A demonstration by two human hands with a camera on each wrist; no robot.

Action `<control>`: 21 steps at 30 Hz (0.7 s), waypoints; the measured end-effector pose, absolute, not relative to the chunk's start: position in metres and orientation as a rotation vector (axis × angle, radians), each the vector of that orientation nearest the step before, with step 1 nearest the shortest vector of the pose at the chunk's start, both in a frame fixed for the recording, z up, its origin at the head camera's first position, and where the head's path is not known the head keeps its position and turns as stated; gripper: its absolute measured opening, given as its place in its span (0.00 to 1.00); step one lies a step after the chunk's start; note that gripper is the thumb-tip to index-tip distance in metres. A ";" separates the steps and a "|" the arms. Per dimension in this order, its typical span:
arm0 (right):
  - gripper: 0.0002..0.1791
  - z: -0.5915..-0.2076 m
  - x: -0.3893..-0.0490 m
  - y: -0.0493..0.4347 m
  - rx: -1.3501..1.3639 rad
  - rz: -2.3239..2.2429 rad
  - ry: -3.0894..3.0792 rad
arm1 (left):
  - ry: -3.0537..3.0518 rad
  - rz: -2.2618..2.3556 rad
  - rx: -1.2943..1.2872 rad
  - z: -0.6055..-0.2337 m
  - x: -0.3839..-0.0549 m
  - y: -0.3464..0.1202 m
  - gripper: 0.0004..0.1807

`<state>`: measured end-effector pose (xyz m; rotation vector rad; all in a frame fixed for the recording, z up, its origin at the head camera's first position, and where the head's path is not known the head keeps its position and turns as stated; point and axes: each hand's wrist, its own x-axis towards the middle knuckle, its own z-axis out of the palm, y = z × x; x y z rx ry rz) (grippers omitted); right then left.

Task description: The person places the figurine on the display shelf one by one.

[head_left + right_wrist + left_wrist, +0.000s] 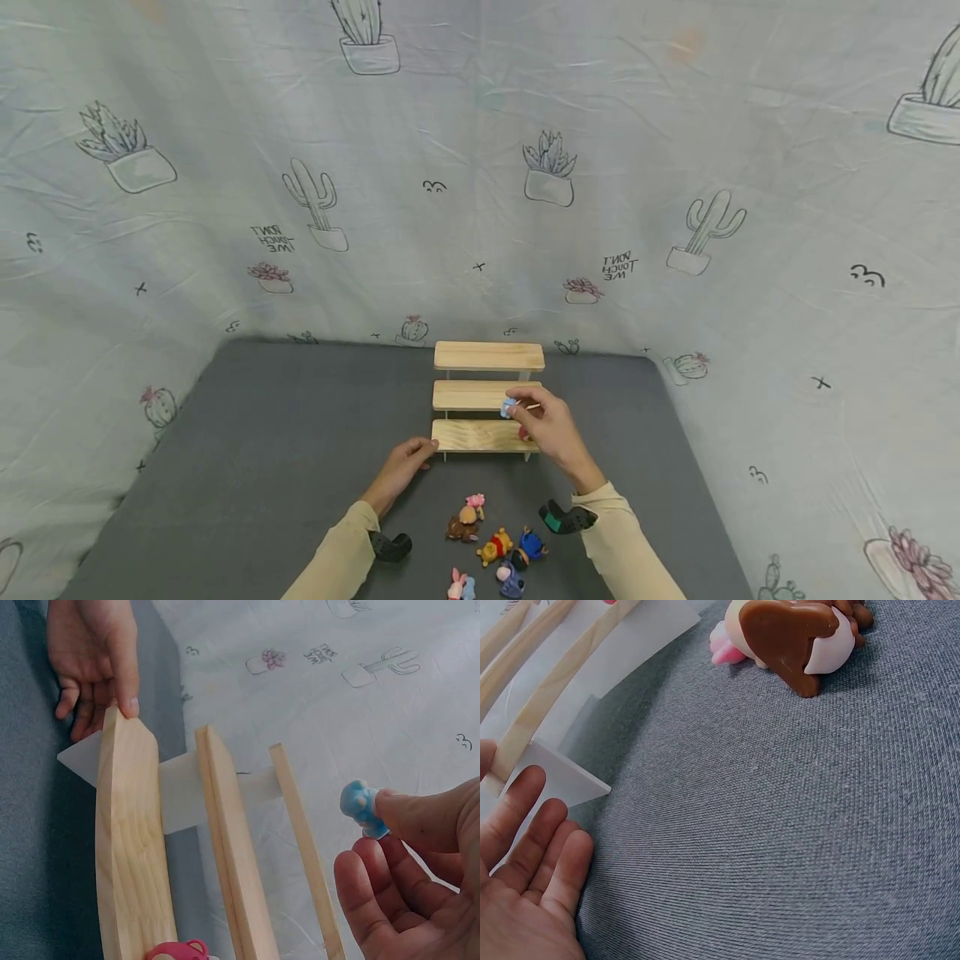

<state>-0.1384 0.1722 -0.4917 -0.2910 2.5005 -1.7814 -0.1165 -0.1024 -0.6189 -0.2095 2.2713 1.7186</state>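
the right hand (552,427) pinches a light-blue figure (507,407) near the right edge of the three-step stand (489,356); a pink figure (180,952) sits toward the bottom step's (476,435) right end. the left hand (405,468), fingers loosely extended, thumbs that step's left corner.

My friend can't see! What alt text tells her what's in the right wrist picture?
A right hand pinches a small blue figurine near a three-step wooden shelf. The left hand touches one end of the nearest step; part of a pink figurine shows below.
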 end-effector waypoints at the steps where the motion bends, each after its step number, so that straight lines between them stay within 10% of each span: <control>1: 0.14 -0.492 -0.139 0.172 -0.300 -1.768 2.519 | 2.267 1.719 -0.216 -0.619 -0.116 -0.102 0.24; 21: 0.13 -0.489 -0.153 0.166 -0.473 -1.490 2.781 | 2.268 1.730 -0.194 -0.623 -0.117 -0.104 0.24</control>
